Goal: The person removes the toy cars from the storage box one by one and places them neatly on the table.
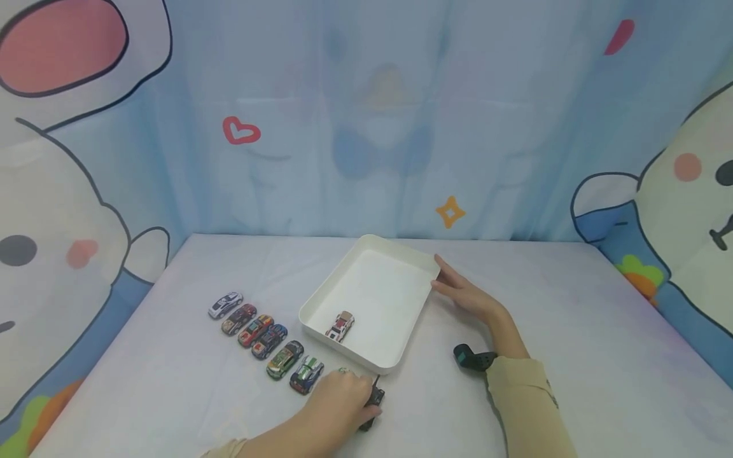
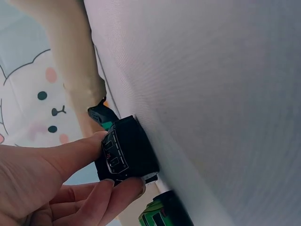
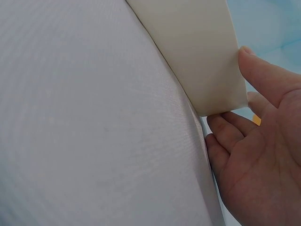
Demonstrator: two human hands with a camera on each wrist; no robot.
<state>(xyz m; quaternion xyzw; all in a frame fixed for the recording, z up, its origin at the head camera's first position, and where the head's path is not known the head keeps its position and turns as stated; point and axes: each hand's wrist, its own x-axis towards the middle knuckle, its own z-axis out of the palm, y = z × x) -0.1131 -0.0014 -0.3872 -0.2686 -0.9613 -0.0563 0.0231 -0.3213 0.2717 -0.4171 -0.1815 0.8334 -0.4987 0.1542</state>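
One black car half-hidden by fingers

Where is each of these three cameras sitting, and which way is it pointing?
Head: worn on the head, looking forward and down at the table, the row of toy cars and the white tray; both hands and sleeves show.
Left wrist: low beside the tabletop, close on the left hand pinching a black toy car.
Right wrist: low beside the tabletop, on the right hand with straight fingers against the tray's corner.
Shared: head and left wrist both show the black toy car; head and right wrist both show the tray.
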